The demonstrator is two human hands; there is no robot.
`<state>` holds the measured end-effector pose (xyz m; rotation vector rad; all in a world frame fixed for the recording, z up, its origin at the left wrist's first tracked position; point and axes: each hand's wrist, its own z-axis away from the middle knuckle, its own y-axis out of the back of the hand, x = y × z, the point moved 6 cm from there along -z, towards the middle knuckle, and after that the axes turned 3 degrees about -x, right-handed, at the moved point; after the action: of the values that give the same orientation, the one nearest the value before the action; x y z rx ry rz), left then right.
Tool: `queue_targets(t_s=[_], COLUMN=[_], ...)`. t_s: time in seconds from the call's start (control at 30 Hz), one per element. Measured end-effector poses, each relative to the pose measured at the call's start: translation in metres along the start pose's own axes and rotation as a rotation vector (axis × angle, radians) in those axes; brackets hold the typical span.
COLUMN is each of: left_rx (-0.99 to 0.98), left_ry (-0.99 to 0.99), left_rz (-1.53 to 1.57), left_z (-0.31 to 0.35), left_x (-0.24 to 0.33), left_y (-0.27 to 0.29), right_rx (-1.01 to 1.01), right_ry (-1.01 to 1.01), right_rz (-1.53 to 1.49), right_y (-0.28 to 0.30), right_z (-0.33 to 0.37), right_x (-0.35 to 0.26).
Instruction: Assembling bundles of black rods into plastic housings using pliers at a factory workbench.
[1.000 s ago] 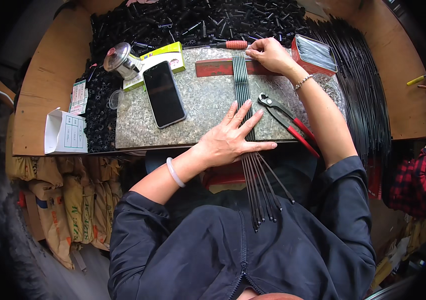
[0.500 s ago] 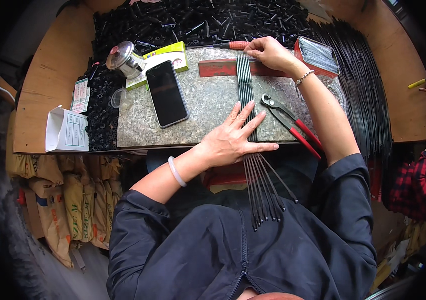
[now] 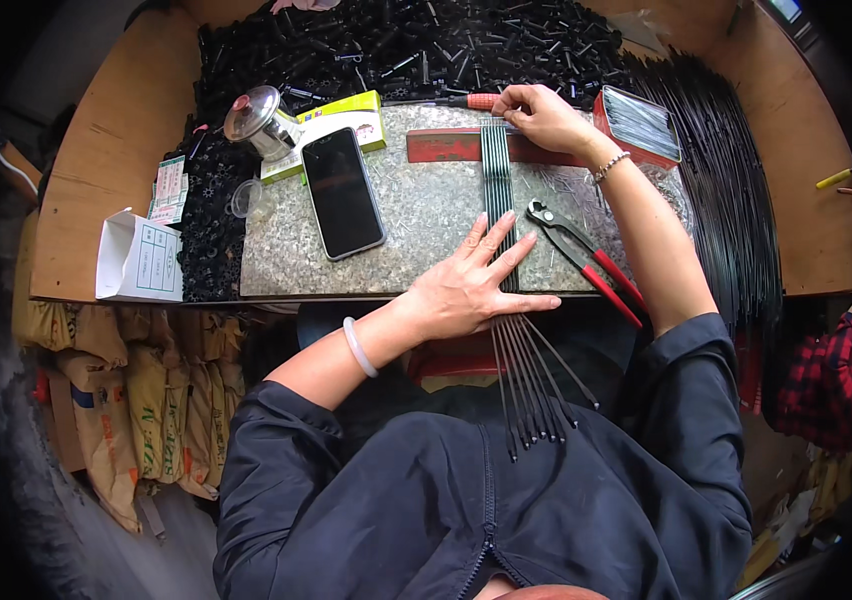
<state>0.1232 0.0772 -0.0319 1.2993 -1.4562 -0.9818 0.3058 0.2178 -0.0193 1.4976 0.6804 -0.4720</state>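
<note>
A flat row of thin black rods point(image 3: 498, 195) runs from the stone-like work slab over its near edge, the knobbed near ends fanning out above my lap. My left hand point(image 3: 461, 287) lies across the rods, fingers spread and stretched out. At their far ends my right hand point(image 3: 543, 118) is closed, thumb and fingertips pinched together; what they hold is too small to make out. Under the rods sits a red metal bar point(image 3: 443, 146). Pincers point(image 3: 568, 238) with red handles rest to the right of the rods. A red tin point(image 3: 636, 127) of thin metal pins stands beside my right wrist.
On the slab point(image 3: 276, 245) lie a phone point(image 3: 344, 195), a yellow-green box point(image 3: 366, 122) and a lidded glass jar point(image 3: 264, 125). Black parts point(image 3: 426, 45) heap behind; long black rods point(image 3: 716, 170) pile at right. A white carton point(image 3: 141, 258) stands left. Another person's checked sleeve point(image 3: 831, 375) shows far right.
The whole view has shifted slightly, so the bench things sit a little further right and lower. Both hands keep their places at the rods, the right still pinched at the far ends.
</note>
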Motion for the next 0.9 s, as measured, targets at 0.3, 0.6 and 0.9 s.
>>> queue_targets(t_s=[0.3,0.6,0.9], left_rx=[-0.006,0.012,0.235], left_ry=[-0.009,-0.011,0.061], left_rz=[-0.015,-0.007,0.884], left_z=[0.0,0.002,-0.003], left_x=[0.0,0.003,0.024], left_y=[0.001,0.008,0.088], right_rx=[0.088,0.467,0.434], right_ry=[0.072,-0.034,-0.118], right_rz=[-0.056,0.386,0.621], right_y=[-0.004,0.103,0.111], right_z=[0.0,0.072,0.109], right_x=[-0.009,0.02,0.048])
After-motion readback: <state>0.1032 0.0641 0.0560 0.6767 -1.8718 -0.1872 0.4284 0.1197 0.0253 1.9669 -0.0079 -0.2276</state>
